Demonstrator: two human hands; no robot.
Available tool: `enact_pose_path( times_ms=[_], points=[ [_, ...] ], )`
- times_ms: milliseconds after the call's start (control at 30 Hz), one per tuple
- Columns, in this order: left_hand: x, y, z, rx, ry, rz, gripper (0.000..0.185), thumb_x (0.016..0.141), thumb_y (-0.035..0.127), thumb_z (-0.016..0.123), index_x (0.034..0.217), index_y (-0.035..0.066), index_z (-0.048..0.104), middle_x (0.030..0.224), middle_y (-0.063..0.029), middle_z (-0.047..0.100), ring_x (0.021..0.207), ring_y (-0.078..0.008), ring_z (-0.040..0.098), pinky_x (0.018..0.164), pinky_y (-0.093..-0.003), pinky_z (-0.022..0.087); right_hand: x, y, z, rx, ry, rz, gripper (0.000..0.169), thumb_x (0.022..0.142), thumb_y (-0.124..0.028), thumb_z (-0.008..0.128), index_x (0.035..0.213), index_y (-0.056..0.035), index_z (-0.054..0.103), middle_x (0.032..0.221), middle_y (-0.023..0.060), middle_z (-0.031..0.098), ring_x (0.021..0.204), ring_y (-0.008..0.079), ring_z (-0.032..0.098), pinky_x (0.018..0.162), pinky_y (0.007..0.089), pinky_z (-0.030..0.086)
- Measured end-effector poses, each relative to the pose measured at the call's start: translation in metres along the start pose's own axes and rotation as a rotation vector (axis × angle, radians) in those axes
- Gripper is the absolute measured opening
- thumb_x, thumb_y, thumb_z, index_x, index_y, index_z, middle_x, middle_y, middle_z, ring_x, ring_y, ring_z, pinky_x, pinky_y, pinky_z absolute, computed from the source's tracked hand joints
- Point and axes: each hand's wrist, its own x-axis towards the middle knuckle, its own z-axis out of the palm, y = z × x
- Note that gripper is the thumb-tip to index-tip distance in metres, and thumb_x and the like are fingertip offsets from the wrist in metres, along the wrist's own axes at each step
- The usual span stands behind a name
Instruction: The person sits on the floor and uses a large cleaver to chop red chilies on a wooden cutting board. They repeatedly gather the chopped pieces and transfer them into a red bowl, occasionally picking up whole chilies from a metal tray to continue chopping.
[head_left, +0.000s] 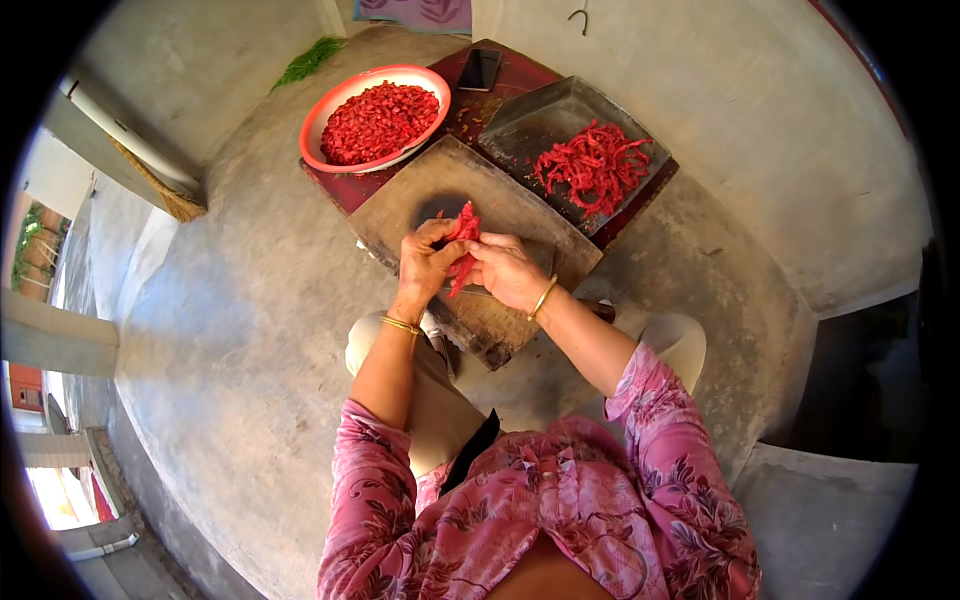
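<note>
Above a worn wooden cutting board (487, 184), both hands meet on a small bunch of red chilli peppers (466, 221). My left hand (424, 262) pinches the bunch from the left with thumb and fingers. From the right, my right hand (510, 271) grips the same bunch, its thumb close to the left thumb. A flat dark blade (538, 255), seemingly a cleaver, lies on the board partly beneath my right hand. Its brown handle (600, 310) juts past the board's right edge. The lower ends of the chillies hang between the hands.
A low red table (525, 69) carries a red-rimmed enamel basin (306, 142) of chopped red chillies. On its right, a metal tray (517, 124) holds a heap of whole chillies (596, 165). A phone (480, 69) lies at the back. A broom (176, 199) leans at left.
</note>
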Motion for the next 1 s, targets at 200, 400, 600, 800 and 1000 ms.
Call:
enact_pose_path(
  times_ms=[200,400,600,800,1000],
  points=[
    [0.001,0.015,-0.001,-0.095,-0.025,-0.053,0.029,0.077,-0.004,0.07,0.106,-0.002,0.069,0.107,-0.0114,0.063,0.101,-0.0186,0.059,0.088,-0.0267,0.046,0.004,-0.002,-0.007,-0.21,0.11,-0.026,0.025,0.097,-0.016,0.049,0.113,0.0012,0.058,0.096,0.0062,0.064,0.076,0.0136,0.063,0.057,0.0261,0.053],
    [-0.003,0.014,0.002,-0.009,-0.013,-0.008,0.028,0.084,-0.002,0.065,0.111,-0.002,0.066,0.115,-0.012,0.06,0.101,-0.0183,0.059,0.087,-0.0268,0.047,0.011,0.007,-0.005,-0.247,0.263,-0.112,0.017,0.093,-0.013,0.057,0.098,0.0003,0.067,0.076,0.0015,0.062,0.059,0.0061,0.056,0.043,0.0193,0.044],
    [-0.006,0.027,0.01,0.159,0.001,0.014,0.03,0.085,0.002,0.065,0.115,-0.003,0.063,0.118,-0.0144,0.059,0.103,-0.02,0.058,0.088,-0.0267,0.046,0.012,0.005,0.011,-0.067,0.395,-0.142,0.014,0.089,-0.01,0.061,0.093,0.0017,0.067,0.069,0.0025,0.062,0.05,0.0072,0.054,0.038,0.0203,0.042],
    [-0.001,0.013,0.003,0.067,-0.006,0.003,0.03,0.078,0.002,0.071,0.108,-0.002,0.067,0.104,-0.0131,0.065,0.103,-0.0208,0.059,0.094,-0.0307,0.043,0.011,0.013,0.018,-0.133,0.381,-0.16,0.016,0.089,-0.006,0.056,0.097,0.0048,0.065,0.072,0.0059,0.063,0.05,0.0113,0.056,0.037,0.0225,0.045],
    [0.002,0.004,-0.004,-0.047,0.031,-0.112,0.026,0.075,-0.004,0.07,0.101,-0.002,0.07,0.096,-0.0089,0.068,0.096,-0.018,0.061,0.094,-0.0312,0.044,-0.005,-0.018,0.015,-0.504,0.191,0.04,0.021,0.086,-0.002,0.052,0.102,0.0068,0.063,0.088,0.0113,0.065,0.061,0.0183,0.062,0.048,0.0289,0.052]
  ],
)
